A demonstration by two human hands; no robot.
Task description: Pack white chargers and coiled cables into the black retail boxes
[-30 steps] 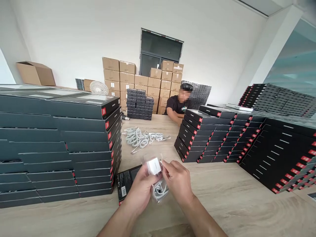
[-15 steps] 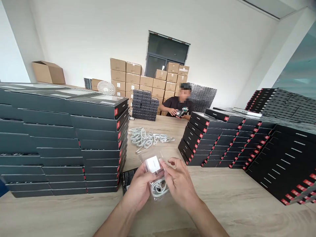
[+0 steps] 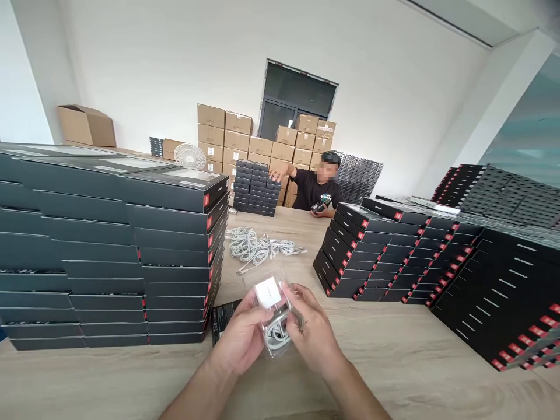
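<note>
Near the middle of the wooden table (image 3: 371, 344), a clear plastic tray (image 3: 276, 352) holds a white charger (image 3: 268, 291) at its upper end and a coiled white cable (image 3: 277, 333) at its lower end. My left hand (image 3: 245, 335) grips the tray's left side, thumb by the charger. On the right side, my right hand (image 3: 311, 326) has its thumb and fingers closed on the tray, over the edge of the cable. A black box (image 3: 222, 319) lies partly hidden behind my left hand.
Tall stacks of black boxes (image 3: 175, 239) rise at left, with more black boxes (image 3: 363, 251) at right. Loose white cables (image 3: 254, 248) lie beyond my hands. Across the table a person (image 3: 319, 186) reaches toward a smaller box stack (image 3: 255, 189). Cartons (image 3: 236, 140) stand behind.
My right hand has moved from the upper right of the tray down onto it. The person's arm across the table has lifted and stretched toward the small stack.
</note>
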